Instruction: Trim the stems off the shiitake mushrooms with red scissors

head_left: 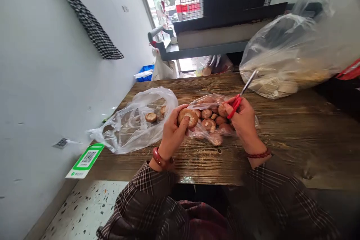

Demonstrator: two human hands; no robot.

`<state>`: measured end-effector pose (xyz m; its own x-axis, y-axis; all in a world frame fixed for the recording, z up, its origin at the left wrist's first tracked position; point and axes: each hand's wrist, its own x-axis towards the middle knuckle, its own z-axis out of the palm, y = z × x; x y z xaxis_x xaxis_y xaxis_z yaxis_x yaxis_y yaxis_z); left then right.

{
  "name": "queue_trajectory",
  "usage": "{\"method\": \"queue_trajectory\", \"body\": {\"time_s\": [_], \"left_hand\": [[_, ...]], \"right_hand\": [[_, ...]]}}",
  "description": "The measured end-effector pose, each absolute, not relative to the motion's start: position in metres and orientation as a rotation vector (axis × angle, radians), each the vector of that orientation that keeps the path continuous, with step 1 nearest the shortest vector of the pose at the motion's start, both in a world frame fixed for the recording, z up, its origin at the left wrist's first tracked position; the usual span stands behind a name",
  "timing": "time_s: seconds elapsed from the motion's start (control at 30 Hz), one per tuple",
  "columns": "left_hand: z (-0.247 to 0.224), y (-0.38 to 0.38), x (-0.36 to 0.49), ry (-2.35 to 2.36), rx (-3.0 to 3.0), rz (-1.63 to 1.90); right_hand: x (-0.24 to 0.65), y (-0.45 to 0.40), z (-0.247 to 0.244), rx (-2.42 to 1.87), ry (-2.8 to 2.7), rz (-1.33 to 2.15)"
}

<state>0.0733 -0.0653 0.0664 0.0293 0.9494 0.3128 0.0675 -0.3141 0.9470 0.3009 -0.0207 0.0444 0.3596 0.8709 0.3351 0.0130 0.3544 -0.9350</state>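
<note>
My left hand holds a brown mushroom, its pale underside turned up under my thumb. Red-handled scissors are in my right hand, blades pointing up and away to the right. The fingertips of that hand also touch a mushroom at the opened clear bag. Several brown mushrooms lie in this bag, between and beyond my hands. To the left, a second clear bag lies spread open, with a mushroom in it and another near its right side.
A large clear bag with pale contents stands at the back right of the wooden table. A green QR card is at the left edge. Behind the table are a blue bin and a grey metal frame.
</note>
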Motion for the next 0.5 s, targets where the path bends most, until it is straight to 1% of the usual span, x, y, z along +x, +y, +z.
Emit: {"method": "queue_trajectory", "body": {"time_s": [0.1, 0.2, 0.23, 0.4, 0.5], "left_hand": [[0.085, -0.073, 0.042, 1.317, 1.708, 1.469], [0.099, -0.065, -0.002, 1.611, 1.812, 1.563], [0.101, -0.061, -0.016, 1.712, 1.864, 1.550], [0.103, -0.049, -0.065, 1.988, 1.969, 1.192], [0.102, -0.059, -0.061, 1.960, 1.980, 1.205]], "right_hand": [[0.300, -0.022, 0.042, -1.039, -1.034, 0.709], [0.300, -0.023, 0.041, -1.022, -1.007, 0.730], [0.300, -0.023, 0.041, -1.016, -1.000, 0.739], [0.299, -0.026, 0.044, -0.971, -0.955, 0.769], [0.299, -0.025, 0.045, -0.957, -0.964, 0.781]]}}
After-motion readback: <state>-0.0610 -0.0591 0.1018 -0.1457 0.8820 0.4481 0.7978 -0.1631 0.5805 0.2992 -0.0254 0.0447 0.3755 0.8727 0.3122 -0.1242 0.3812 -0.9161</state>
